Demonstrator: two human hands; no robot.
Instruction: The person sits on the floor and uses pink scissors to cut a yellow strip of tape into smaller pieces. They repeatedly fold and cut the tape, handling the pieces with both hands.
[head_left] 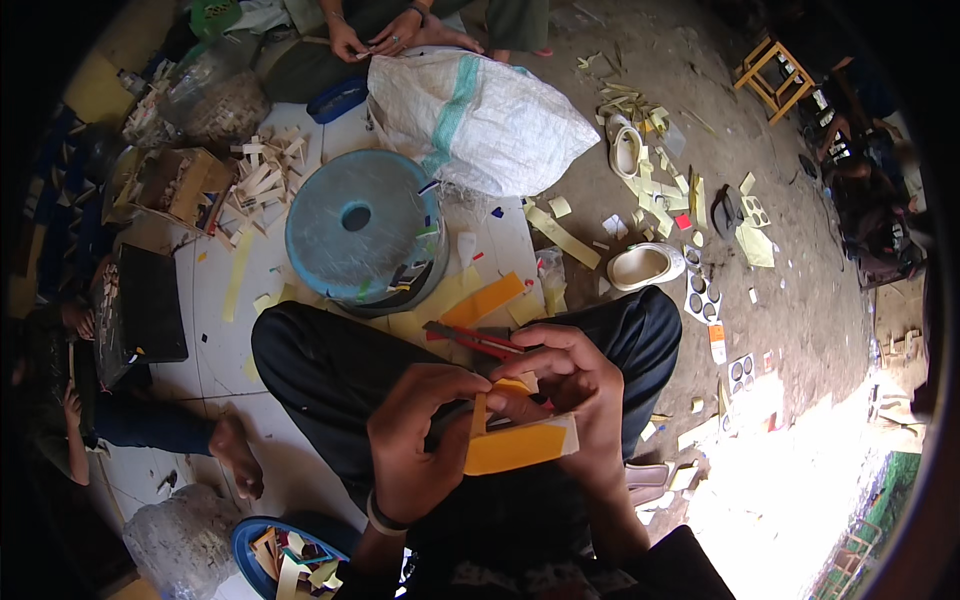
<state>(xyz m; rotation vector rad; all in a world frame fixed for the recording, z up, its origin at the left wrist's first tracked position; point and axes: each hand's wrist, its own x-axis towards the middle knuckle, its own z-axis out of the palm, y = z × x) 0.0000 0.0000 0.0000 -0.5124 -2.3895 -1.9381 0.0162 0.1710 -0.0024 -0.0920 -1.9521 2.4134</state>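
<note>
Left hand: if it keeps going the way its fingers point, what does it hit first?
The left hand points toward the right hand. First contact is probably the thin orange cardboard strip standing above the flat orange cardboard piece, then the right hand; depth is unclear.

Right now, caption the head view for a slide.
Both hands, left and right, fold an orange card box over the lap.

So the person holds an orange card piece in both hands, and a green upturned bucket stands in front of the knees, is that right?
Not quite: the head view shows the upturned bucket is blue-grey, not green. The left hand and right hand do hold the orange card piece.
</note>
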